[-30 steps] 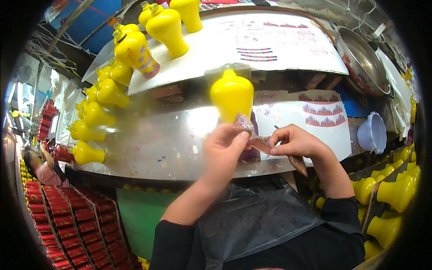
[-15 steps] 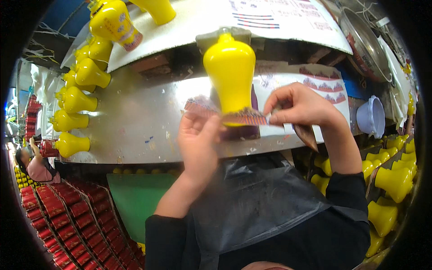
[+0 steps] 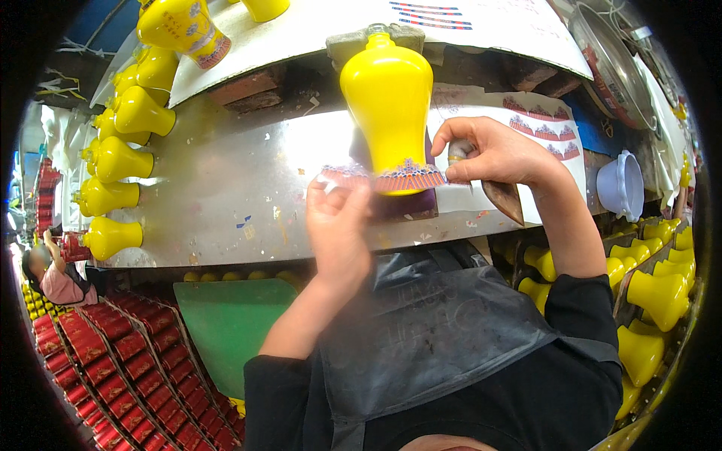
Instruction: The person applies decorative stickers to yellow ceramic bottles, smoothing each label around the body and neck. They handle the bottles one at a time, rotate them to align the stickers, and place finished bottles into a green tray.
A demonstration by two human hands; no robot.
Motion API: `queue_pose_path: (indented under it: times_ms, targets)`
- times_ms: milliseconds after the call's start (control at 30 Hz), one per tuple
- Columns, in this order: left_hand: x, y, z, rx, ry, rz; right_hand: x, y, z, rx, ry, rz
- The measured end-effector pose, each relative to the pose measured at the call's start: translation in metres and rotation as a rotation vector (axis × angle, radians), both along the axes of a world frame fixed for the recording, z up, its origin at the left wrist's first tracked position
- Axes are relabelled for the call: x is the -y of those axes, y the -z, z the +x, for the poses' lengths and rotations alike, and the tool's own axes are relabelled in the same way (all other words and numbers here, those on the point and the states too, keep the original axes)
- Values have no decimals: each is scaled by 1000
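Observation:
A glossy yellow bottle (image 3: 387, 105) lies with its neck pointing away, propped on a grey block (image 3: 342, 46). Across its base end runs a patterned decal strip (image 3: 410, 179), red-striped with a scalloped blue edge. My left hand (image 3: 338, 233) pinches the strip's left end, which sticks out past the bottle and is blurred. At the right end, the thumb and forefinger of my right hand (image 3: 496, 154) close on the strip. A brown wedge-shaped tool (image 3: 504, 201) juts from under my right palm; how it is held is hidden. Something dark purple (image 3: 406, 209) lies under the base.
Yellow bottles (image 3: 120, 159) line the table's left side. Decal sheets (image 3: 553, 113) lie right, near a pale blue bucket (image 3: 620, 186). A white-topped shelf (image 3: 301, 45) stands behind. Racked yellow bottles (image 3: 658, 301) fill the right, red pieces (image 3: 128, 361) the lower left, near another person (image 3: 60, 282).
The view has shifted slightly. Both hands have moved up a little with the strip, which now lies more level across the bottle's base end.

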State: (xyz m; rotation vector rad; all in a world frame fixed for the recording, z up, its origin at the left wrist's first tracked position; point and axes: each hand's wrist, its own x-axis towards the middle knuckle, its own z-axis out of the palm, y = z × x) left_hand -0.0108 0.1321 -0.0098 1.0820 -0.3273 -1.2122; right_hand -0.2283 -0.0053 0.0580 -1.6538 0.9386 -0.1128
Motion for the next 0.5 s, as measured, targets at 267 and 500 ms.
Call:
queue_pose_path:
  times_ms: [267,500]
  targets:
    - [-4,6,3,75,27,82,3,24,3,-279,95,-331]
    - [13,12,26,1098,186,-239,-32,19,16,-61,415,-390]
